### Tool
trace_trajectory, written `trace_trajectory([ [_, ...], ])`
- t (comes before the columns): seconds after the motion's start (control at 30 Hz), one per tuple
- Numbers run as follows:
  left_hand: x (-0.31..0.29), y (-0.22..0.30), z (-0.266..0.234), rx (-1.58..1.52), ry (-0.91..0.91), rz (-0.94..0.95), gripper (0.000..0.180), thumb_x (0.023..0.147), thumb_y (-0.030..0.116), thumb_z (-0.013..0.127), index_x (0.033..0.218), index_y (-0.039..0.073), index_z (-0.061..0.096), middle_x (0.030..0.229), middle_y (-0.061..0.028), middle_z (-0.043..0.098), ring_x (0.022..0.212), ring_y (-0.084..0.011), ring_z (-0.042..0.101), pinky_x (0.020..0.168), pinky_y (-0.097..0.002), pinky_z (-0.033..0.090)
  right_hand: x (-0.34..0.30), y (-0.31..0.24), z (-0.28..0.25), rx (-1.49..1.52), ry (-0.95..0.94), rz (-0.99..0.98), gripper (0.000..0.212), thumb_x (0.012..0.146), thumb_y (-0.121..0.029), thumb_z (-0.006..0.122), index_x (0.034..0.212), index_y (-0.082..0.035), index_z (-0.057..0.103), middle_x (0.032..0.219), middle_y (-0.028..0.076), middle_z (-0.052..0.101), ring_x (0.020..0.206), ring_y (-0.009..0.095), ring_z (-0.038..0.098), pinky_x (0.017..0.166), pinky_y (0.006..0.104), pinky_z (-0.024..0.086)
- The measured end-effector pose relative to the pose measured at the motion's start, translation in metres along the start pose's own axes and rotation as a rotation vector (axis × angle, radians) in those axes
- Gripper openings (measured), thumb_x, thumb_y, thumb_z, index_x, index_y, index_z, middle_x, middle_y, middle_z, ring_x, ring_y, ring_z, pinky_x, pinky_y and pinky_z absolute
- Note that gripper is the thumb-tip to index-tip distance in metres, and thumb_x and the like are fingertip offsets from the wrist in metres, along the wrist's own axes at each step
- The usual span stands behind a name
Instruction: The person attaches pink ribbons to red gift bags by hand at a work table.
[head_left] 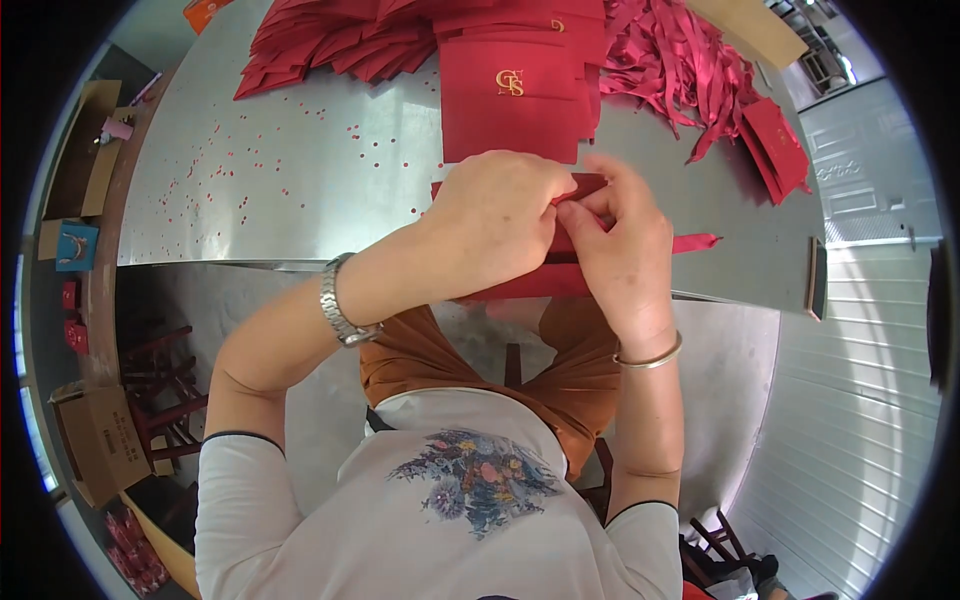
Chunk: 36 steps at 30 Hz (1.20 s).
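A red paper bag (530, 284) lies flat at the table's near edge, mostly covered by my hands. My left hand (500, 215) is closed over it, its fingertips pinched on a red ribbon at the bag. My right hand (628, 240) meets it from the right, thumb and forefinger pinching at the same spot. Exactly how the ribbon sits between the fingertips is hidden. To the right of my right hand, a loose ribbon end (697, 242) sticks out over the table.
Just beyond my hands is a stack of red paper bags (508, 125) with gold lettering; more red bags (335, 45) fan out at far left. A heap of red ribbons (680, 75) lies at far right, beside several red bags (775, 150). Small red paper dots dot the metal table (290, 225).
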<state>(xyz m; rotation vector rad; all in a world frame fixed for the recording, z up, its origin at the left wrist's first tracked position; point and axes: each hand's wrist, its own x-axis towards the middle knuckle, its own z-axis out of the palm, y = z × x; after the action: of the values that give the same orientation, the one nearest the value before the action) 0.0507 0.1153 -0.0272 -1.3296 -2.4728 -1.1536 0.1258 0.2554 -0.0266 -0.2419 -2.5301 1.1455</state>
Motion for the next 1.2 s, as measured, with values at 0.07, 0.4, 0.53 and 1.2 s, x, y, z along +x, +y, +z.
trace_trajectory([
  [0.07, 0.003, 0.003, -0.012, -0.187, -0.266, -0.213, 0.019, 0.079, -0.003, 0.058, 0.095, -0.003, 0.067, 0.090, -0.0172, 0.069, 0.084, -0.0271, 0.068, 0.073, -0.0341, 0.052, -0.003, 0.003, 0.000, -0.032, -0.032, -0.041, 0.019, 0.079, -0.007, 0.071, 0.095, -0.003, 0.062, 0.074, 0.012, 0.067, 0.068, 0.032, 0.065, 0.063, 0.0397, 0.052],
  [0.4, 0.013, -0.028, -0.007, -0.357, -0.344, -0.154, 0.009, 0.086, 0.001, 0.059, 0.094, 0.002, 0.063, 0.074, -0.0077, 0.065, 0.065, -0.0138, 0.059, 0.063, -0.0286, 0.047, -0.009, 0.010, 0.002, -0.089, 0.007, -0.151, 0.017, 0.077, -0.006, 0.074, 0.085, -0.004, 0.059, 0.070, 0.013, 0.062, 0.064, 0.031, 0.062, 0.060, 0.0382, 0.050],
  [0.53, 0.016, -0.036, 0.001, -0.304, -0.298, 0.090, 0.008, 0.081, 0.000, 0.063, 0.089, 0.001, 0.063, 0.076, -0.0111, 0.065, 0.067, -0.0229, 0.062, 0.062, -0.0332, 0.048, -0.008, 0.012, 0.003, -0.035, 0.007, -0.139, 0.016, 0.077, -0.005, 0.074, 0.084, -0.004, 0.060, 0.070, 0.012, 0.062, 0.063, 0.028, 0.063, 0.059, 0.0363, 0.050],
  [1.2, 0.014, -0.070, -0.031, 0.204, 0.114, -0.039, 0.014, 0.084, 0.012, 0.061, 0.097, 0.007, 0.066, 0.088, -0.0144, 0.065, 0.082, -0.0330, 0.063, 0.068, -0.0435, 0.049, -0.009, 0.026, -0.001, 0.095, -0.130, 0.094, 0.020, 0.077, -0.009, 0.076, 0.088, -0.002, 0.061, 0.073, 0.009, 0.069, 0.063, 0.017, 0.066, 0.061, 0.0303, 0.053],
])
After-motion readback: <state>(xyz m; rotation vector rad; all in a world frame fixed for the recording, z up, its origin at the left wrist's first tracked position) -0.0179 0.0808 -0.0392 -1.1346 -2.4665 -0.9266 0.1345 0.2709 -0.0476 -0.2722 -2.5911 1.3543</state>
